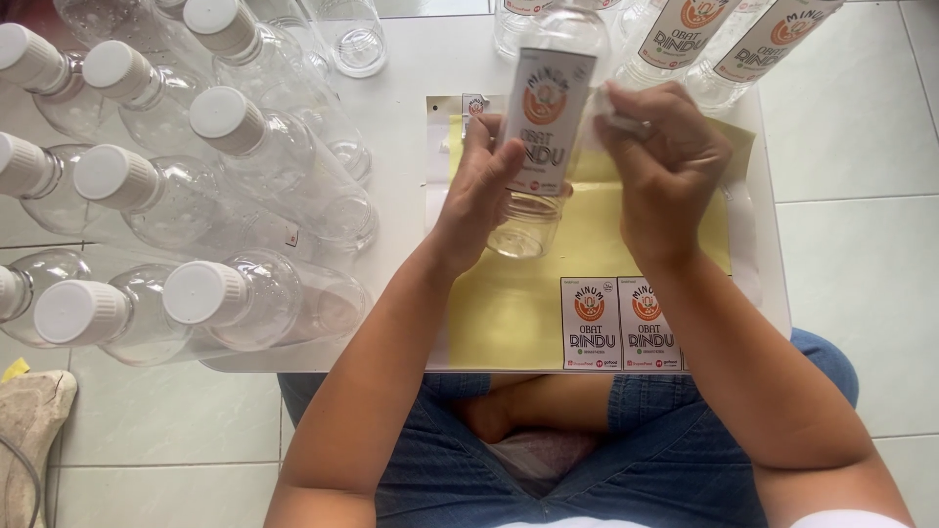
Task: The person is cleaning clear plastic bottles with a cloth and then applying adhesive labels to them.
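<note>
Floor [861,235]: pale glazed tiles, approx. square, thin grey grout lines, visible L, R & below
Furniture: low white table [411,88], smooth top, rounded front corners, set directly over tiled floor
Misc.: worn beige cloth or sack [29,411] on floor at lower L, w/ small yellow scrap [14,369] just beside it
Walls/windows: out of view
Light: bright, even, daylight-like; soft sheen on tiles, faint shadow under table edge
</note>
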